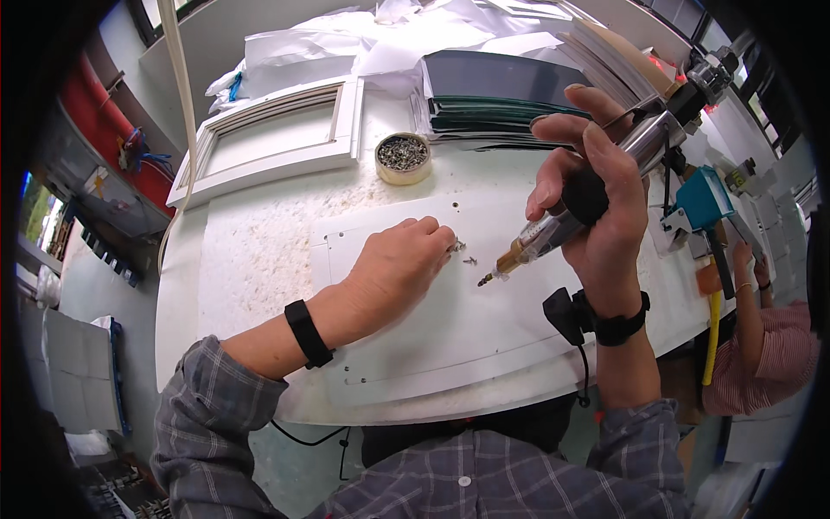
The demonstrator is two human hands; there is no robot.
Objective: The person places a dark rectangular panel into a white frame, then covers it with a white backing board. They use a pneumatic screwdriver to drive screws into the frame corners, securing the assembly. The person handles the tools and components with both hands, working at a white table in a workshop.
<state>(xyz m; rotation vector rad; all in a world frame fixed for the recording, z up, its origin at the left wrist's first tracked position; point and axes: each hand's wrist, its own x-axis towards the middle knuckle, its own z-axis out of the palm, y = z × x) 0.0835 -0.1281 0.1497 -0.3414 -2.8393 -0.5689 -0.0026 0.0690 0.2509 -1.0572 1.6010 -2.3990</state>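
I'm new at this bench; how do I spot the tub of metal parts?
On the white table, look toward the far side, between the white frame and the stack of dark panels. The pale round tub there, full of small metal parts, stands out as round among flat, straight-edged neighbours.

From the lower left, my left forearm (255,348) slants up to the left grip (399,266), back upward, fingers (439,239) bent, near frame centre. My right grip (609,192) rises upper right, fingers curled.

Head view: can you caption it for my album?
Right hand holds a screwdriver, left hand near screws, white panel below.
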